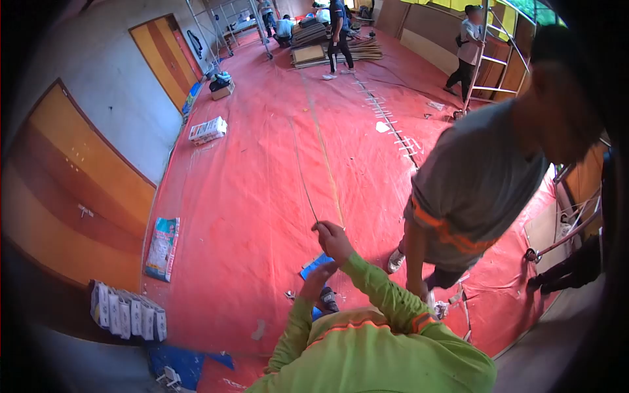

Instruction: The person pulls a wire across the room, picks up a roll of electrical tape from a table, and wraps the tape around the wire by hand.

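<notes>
My right hand (335,242), in a green sleeve, is held out in front of me with its fingers pinched around the end of a thin dark wire (303,171). The wire runs forward from the fingertips, above or along the red floor sheet; I cannot tell which. Close behind it, near the right wrist, my left hand (318,278) has its fingers stretched out and holds nothing visible. Below the hands, a flat blue thing (314,265) is partly covered by them. A dark shoe (329,301) shows beside my left sleeve.
A co-worker in a grey shirt (472,177) bends close on my right. Red sheeting (242,196) covers the floor. White bags (208,130), a printed sack (162,249) and white packs (128,311) lie left. Scaffolds (495,62), stacked boards (341,52) and more people stand farther off.
</notes>
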Available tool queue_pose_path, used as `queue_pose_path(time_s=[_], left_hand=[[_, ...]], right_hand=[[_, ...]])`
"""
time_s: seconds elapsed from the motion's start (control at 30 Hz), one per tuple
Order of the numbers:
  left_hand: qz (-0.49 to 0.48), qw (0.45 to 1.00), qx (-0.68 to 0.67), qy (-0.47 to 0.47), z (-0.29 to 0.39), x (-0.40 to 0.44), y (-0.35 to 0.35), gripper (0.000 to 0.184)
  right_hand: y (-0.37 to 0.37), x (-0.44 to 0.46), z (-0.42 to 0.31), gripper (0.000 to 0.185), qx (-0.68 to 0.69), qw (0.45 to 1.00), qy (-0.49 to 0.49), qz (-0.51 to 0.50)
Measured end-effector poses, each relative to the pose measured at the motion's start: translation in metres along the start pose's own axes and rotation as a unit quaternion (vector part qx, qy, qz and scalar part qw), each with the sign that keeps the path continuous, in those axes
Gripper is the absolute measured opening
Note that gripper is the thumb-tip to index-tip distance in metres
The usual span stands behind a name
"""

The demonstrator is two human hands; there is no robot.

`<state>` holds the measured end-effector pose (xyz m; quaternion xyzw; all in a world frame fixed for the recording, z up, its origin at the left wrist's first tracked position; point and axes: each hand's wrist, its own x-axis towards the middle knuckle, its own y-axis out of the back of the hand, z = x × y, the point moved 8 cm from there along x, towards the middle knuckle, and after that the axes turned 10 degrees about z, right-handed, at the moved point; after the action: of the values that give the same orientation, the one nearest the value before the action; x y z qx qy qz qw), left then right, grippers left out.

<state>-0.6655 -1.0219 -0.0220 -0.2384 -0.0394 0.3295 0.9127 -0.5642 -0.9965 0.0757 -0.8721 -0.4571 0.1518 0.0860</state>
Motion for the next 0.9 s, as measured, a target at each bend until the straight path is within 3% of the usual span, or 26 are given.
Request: queue_pose_path(time_s=[0.07, 0.17, 0.2, 0.27, 0.3, 0.43, 0.53, 0.63, 0.67, 0.7, 0.73, 0.77, 0.8, 0.83, 0.9], left_hand=[[0.029, 0.992, -0.125, -0.002, 0.016, 0.024, -0.009, 0.041], [0.106, 0.971, -0.216, 0.018, 0.060, 0.045, -0.028, 0.036], [0.124, 0.967, -0.222, 0.026, 0.077, 0.053, -0.033, 0.035], [0.097, 0.960, -0.256, -0.049, 0.100, 0.086, -0.009, 0.039], [0.140, 0.953, -0.264, -0.041, 0.104, 0.110, 0.022, 0.035], [0.200, 0.925, -0.322, 0.038, 0.130, 0.127, 0.062, 0.022], [0.227, 0.962, -0.154, 0.000, 0.130, 0.107, 0.046, 0.019], [0.250, 0.968, -0.023, -0.021, 0.134, 0.051, 0.004, 0.022], [0.223, 0.973, -0.038, -0.049, 0.140, 0.026, -0.014, 0.021], [0.228, 0.961, 0.090, -0.129, 0.140, 0.009, -0.011, 0.021], [0.254, 0.963, -0.060, -0.066, 0.119, -0.004, 0.002, 0.019], [0.289, 0.953, -0.026, -0.083, 0.115, -0.016, 0.016, 0.015], [0.245, 0.947, 0.045, -0.204, 0.099, -0.012, 0.035, 0.013], [0.251, 0.945, 0.086, -0.192, 0.106, -0.031, 0.038, 0.012], [0.207, 0.959, 0.020, -0.193, 0.121, -0.041, 0.014, 0.013]], right_hand=[[0.021, -0.024, 0.001, 0.015, -0.054, 0.994, 0.092, -0.004], [0.026, -0.069, 0.007, 0.011, -0.147, 0.952, 0.243, -0.113], [0.020, -0.096, 0.005, 0.015, -0.183, 0.959, 0.143, -0.165], [0.018, -0.136, 0.011, 0.015, -0.193, 0.945, 0.119, -0.237], [0.019, -0.151, 0.018, 0.015, -0.197, 0.936, 0.110, -0.272], [0.060, -0.162, 0.033, 0.014, -0.282, 0.922, 0.083, -0.250], [0.064, -0.163, 0.065, 0.020, -0.309, 0.904, -0.003, -0.295], [0.060, -0.150, 0.091, 0.027, -0.238, 0.913, 0.051, -0.327], [0.070, -0.131, 0.118, 0.038, -0.228, 0.919, -0.029, -0.320], [0.076, -0.109, 0.125, 0.039, -0.094, 0.963, -0.071, -0.242], [0.075, -0.081, 0.124, 0.040, -0.062, 0.971, -0.030, -0.227], [0.097, -0.031, 0.161, 0.046, -0.023, 0.968, 0.015, -0.251], [0.071, -0.027, 0.130, 0.053, 0.135, 0.960, -0.085, -0.232], [0.046, -0.009, 0.115, 0.055, 0.119, 0.963, -0.097, -0.223], [0.002, 0.023, 0.060, 0.059, 0.080, 0.972, -0.128, -0.182]])
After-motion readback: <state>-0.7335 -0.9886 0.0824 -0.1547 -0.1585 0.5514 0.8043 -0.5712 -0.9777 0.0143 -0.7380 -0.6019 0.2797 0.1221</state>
